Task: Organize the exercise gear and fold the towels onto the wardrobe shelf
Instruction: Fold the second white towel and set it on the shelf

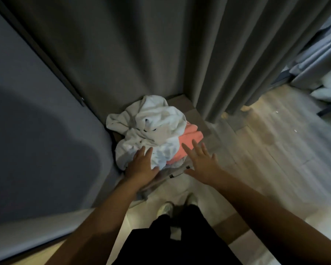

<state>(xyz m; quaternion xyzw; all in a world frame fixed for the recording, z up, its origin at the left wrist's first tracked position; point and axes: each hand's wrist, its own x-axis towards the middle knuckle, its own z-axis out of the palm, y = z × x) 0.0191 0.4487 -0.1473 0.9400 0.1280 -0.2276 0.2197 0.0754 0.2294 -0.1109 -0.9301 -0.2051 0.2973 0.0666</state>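
While both arms reach down toward the heap, the step in hand looks like gathering the towels, with no folding begun. The crumpled white terry towels lie piled in the corner between a dark grey panel on the left and a grey pleated curtain. A coral-pink towel is bunched against their right side. What they sit on is mostly hidden, though a brownish box-like edge shows behind. The left hand rests on the near edge of the white pile, its fingers straight and holding nothing. The right hand hovers just beside the pink towel, fingers spread wide and empty. Next, I judge, both hands need to close on a single towel and lift it clear of the tangle, since the soft layers may drag one another along. No wardrobe shelf is in view.
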